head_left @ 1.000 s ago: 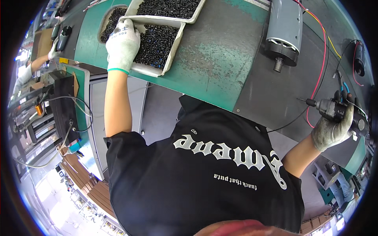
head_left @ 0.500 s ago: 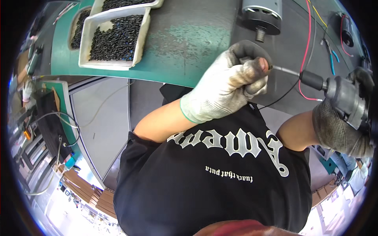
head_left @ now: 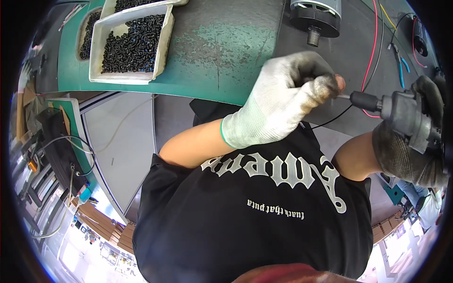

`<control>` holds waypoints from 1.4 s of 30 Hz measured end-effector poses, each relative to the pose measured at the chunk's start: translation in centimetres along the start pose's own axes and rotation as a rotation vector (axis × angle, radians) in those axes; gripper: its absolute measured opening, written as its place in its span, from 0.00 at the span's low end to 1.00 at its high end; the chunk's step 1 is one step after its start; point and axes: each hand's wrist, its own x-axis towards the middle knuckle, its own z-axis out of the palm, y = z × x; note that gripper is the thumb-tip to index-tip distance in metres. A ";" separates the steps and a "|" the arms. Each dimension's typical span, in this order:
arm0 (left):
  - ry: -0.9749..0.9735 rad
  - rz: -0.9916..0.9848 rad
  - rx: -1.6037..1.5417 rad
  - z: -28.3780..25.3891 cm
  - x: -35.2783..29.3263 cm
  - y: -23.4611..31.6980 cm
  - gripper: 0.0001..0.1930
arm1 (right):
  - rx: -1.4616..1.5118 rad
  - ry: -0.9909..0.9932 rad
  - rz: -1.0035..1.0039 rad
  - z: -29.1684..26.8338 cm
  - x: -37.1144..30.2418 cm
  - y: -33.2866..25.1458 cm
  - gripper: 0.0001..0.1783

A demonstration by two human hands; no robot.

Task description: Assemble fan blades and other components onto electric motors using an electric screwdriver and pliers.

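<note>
Bench: green and dark top, worn; tray and motor sit on it.
White tray: toward the left, plenty of small black parts left.
Motor: grey, far side; threaded shaft bare, I see nothing fitted.
Left hand: thumb and fingertips pinched narrow by the bit; can't tell if they hold a part.
Right hand: fingers round the power driver, pointing it left.
Bit: tip hidden at left fingertips. My read: loading underway, driving still left.
</note>
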 end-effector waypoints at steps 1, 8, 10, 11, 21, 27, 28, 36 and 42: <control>-0.011 0.006 -0.029 0.0 0.1 -0.2 0.11 | 0.006 -0.004 0.004 -0.3 0.0 -0.6 0.13; 0.039 -0.105 -0.461 -0.5 1.2 -1.1 0.14 | -0.013 0.032 -0.028 -1.1 0.5 -0.7 0.13; -0.026 -0.052 -0.494 -0.5 1.4 -1.6 0.13 | -0.032 0.050 -0.049 -1.3 0.5 -0.8 0.14; -0.058 -0.025 -0.511 -0.5 1.5 -1.8 0.13 | -0.042 0.058 -0.059 -1.3 0.6 -0.9 0.14; -0.045 -0.379 -0.543 -0.4 2.4 -0.6 0.14 | -0.266 0.072 -0.162 -3.6 1.7 -0.2 0.15; 0.123 -0.281 -0.541 -0.9 4.5 -1.8 0.13 | -0.517 0.212 -0.334 -5.3 2.4 1.2 0.13; 0.133 -0.258 -0.483 -0.8 4.6 -1.9 0.13 | -0.505 0.237 -0.324 -5.4 2.4 1.3 0.13; 0.178 -0.253 0.127 -0.1 5.0 -0.8 0.10 | -0.384 0.312 -0.180 -2.8 2.4 2.4 0.16; 0.221 -0.194 0.320 0.4 5.5 -1.4 0.12 | -0.162 0.180 0.066 -2.1 2.1 2.9 0.14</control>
